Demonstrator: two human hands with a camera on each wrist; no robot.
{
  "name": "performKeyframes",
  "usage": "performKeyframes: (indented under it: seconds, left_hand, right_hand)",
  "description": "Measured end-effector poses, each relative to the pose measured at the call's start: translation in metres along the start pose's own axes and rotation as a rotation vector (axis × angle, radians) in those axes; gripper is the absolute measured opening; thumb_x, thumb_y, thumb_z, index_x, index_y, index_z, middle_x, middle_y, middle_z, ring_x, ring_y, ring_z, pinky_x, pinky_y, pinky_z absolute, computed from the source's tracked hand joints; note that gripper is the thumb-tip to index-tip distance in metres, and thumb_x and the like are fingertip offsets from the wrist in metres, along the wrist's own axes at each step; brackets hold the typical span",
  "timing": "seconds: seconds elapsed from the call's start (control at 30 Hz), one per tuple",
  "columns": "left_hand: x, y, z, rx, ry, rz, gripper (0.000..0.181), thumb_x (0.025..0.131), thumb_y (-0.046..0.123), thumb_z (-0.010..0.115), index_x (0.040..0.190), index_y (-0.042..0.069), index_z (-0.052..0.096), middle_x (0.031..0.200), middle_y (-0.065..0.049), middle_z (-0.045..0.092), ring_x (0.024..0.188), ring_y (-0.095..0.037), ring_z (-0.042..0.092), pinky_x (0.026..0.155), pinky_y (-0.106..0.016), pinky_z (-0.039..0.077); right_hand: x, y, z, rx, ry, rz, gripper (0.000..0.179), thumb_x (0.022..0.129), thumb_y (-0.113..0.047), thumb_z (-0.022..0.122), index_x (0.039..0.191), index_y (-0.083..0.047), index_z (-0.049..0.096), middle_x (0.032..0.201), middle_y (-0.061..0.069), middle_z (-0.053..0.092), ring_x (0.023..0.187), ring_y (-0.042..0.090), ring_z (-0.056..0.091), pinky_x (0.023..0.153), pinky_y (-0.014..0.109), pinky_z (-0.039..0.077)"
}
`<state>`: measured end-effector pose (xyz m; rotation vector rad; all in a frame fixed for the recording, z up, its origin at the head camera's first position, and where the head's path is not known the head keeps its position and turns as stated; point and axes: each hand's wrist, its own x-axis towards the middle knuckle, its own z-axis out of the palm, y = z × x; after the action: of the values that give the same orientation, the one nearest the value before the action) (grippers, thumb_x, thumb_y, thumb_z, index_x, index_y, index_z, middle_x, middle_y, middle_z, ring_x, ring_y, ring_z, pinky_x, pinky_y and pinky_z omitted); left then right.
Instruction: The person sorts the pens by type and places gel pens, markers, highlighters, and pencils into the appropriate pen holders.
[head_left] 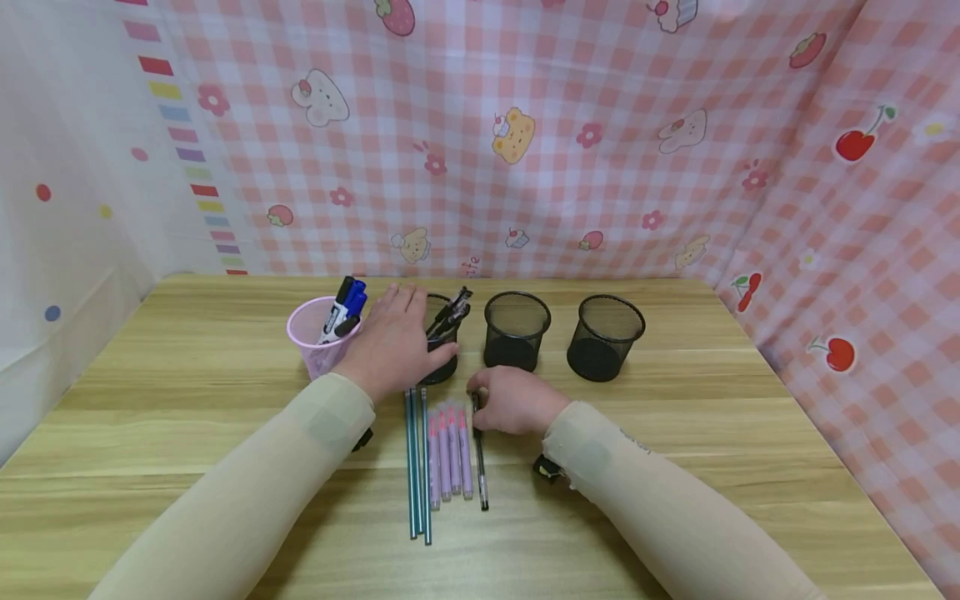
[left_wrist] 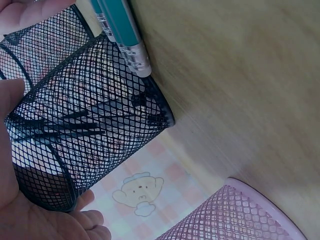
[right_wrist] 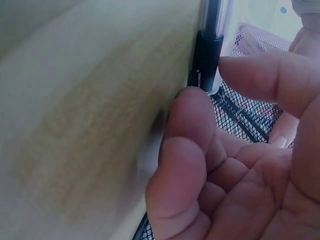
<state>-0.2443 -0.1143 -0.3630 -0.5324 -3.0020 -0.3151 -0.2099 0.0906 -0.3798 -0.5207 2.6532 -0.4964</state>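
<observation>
My left hand holds a black mesh pen cup, thumb on the near side and fingers round the far side. Several black pens lean inside that cup, and the left wrist view shows them through the mesh. In front of it, my right hand pinches the upper end of a black pen between thumb and forefinger. The right wrist view shows the dark end of this pen at the fingertips. The pen's lower end points toward me, low over the table.
Left of the held cup stands a pink mesh cup with black and blue markers. Two more black mesh cups stand to the right. Teal pencils and several lilac pens lie on the wooden table.
</observation>
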Motion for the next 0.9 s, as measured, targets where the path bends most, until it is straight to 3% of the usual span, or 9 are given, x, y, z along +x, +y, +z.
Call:
performKeyframes:
  seconds: [0.23, 0.53, 0.9]
  left_hand:
    - [-0.0002, 0.0001, 0.0004, -0.002, -0.003, -0.007, 0.102, 0.099, 0.070, 0.052, 0.164, -0.003, 0.025, 0.171, -0.025, 0.026, 0.162, -0.045, 0.015, 0.133, -0.055, 0.017]
    - [-0.0017, 0.0007, -0.0004, 0.003, -0.014, -0.009, 0.102, 0.100, 0.070, 0.051, 0.165, -0.003, 0.023, 0.172, -0.025, 0.024, 0.162, -0.045, 0.014, 0.133, -0.055, 0.015]
    - [-0.0021, 0.0023, -0.0003, 0.015, -0.002, -0.001, 0.102, 0.100, 0.070, 0.052, 0.164, -0.004, 0.025, 0.172, -0.026, 0.025, 0.162, -0.045, 0.016, 0.133, -0.055, 0.017]
  right_hand:
    - [0.0001, 0.0018, -0.0035, 0.020, -0.021, 0.013, 0.049, 0.089, -0.017, 0.077, 0.136, -0.008, 0.066, 0.120, 0.009, 0.071, 0.091, 0.020, 0.061, 0.090, 0.038, 0.054]
    - [0.0034, 0.0000, -0.0038, 0.090, -0.082, 0.058, 0.048, 0.090, -0.019, 0.078, 0.133, -0.005, 0.060, 0.088, 0.005, 0.069, 0.061, 0.015, 0.062, 0.060, 0.029, 0.050]
    - [0.0050, 0.0009, 0.0014, 0.072, -0.044, 0.061, 0.043, 0.090, -0.017, 0.078, 0.126, -0.003, 0.060, 0.083, 0.005, 0.069, 0.060, 0.016, 0.065, 0.064, 0.030, 0.052]
